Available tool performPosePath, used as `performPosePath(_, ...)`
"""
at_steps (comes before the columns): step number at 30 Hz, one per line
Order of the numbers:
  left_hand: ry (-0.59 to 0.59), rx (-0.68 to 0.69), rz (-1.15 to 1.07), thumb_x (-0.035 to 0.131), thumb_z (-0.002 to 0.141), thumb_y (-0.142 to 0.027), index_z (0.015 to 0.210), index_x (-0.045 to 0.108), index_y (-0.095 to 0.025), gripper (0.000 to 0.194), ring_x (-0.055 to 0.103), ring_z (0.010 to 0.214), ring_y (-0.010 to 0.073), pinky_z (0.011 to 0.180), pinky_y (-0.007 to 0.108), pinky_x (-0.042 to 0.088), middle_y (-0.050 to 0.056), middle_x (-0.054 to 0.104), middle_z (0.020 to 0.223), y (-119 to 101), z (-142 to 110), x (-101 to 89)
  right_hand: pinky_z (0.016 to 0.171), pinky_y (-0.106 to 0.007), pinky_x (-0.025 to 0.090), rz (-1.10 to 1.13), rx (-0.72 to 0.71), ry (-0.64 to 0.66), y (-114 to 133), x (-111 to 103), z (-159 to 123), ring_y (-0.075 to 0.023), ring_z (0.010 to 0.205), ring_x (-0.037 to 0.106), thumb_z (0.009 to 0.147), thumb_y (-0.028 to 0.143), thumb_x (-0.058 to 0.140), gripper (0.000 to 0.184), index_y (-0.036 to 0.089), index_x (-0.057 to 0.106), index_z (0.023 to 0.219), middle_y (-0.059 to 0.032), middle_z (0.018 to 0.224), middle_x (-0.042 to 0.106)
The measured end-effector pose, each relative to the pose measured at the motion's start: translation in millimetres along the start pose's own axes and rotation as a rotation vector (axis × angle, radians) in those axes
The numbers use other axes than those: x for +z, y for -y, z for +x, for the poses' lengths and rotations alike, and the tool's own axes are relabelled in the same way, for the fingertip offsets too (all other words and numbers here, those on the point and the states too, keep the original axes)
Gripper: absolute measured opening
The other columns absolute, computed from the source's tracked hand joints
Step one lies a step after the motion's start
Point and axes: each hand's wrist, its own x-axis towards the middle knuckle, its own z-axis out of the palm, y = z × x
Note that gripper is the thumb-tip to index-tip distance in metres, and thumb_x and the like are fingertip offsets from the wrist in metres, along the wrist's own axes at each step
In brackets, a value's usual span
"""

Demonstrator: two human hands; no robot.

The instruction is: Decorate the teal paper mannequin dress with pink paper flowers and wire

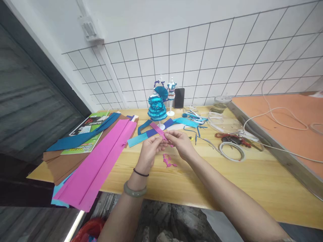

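Observation:
Both hands meet over the middle of the wooden table, pinching a narrow pink crepe paper strip (156, 128). My left hand (150, 148) grips it from the left, fingers curled. From the right, the thumb and fingertips of my right hand (179, 141) close on the same strip; its lower part is mostly hidden by the fingers. A curly pink paper scrap (167, 161) lies on the table just below the hands. Light blue (137, 140) and dark blue paper strips (152, 132) lie behind them. Beyond stands a small dress form in a pleated teal paper dress (156, 107).
At left, pink crepe paper sheets (101, 161) overlap brown sheets (60, 164), a blue strip (83, 132) and a magazine (83, 148). A tape roll (232, 151), a white cable (280, 149) and a lidded jar (219, 105) sit at right. A phone (179, 98) leans against the wall.

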Motion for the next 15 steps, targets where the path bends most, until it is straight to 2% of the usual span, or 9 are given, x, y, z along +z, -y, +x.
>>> performPosePath(5, 0.004, -0.025, -0.016, 0.058, 0.072, -0.045, 0.08, 0.062, -0.01, 0.036, 0.061, 0.064, 0.0143, 0.058, 0.023, 0.045, 0.011, 0.067, 0.074, -0.9, 2.2, 2.9, 0.044, -0.019, 0.035, 0.067, 0.037, 0.001, 0.8, -1.9, 4.3, -0.0073, 0.05, 0.052, 0.058, 0.034, 0.071, 0.026, 0.015, 0.065, 0.074, 0.0022, 0.062, 0.061)
performPosePath(10, 0.006, 0.037, 0.096, 0.066, 0.066, -0.034, 0.073, 0.063, -0.011, 0.024, 0.06, 0.064, 0.0122, 0.057, 0.021, 0.044, 0.007, 0.067, 0.072, 2.9, 8.3, 3.9, 0.044, -0.018, 0.035, 0.042, 0.028, 0.016, -0.4, -4.7, 5.8, -0.0083, 0.051, 0.054, 0.06, 0.035, 0.071, 0.026, 0.015, 0.065, 0.075, 0.0014, 0.062, 0.062)
performPosePath(15, -0.018, 0.058, 0.125, 0.066, 0.064, -0.03, 0.067, 0.061, -0.013, 0.018, 0.057, 0.059, 0.0103, 0.057, 0.021, 0.044, 0.003, 0.064, 0.065, 4.2, 11.0, 3.6, 0.045, -0.019, 0.036, 0.103, 0.065, 0.034, 0.3, -6.5, 5.6, -0.0098, 0.055, 0.056, 0.064, 0.04, 0.067, 0.028, 0.015, 0.065, 0.075, 0.0001, 0.063, 0.062)
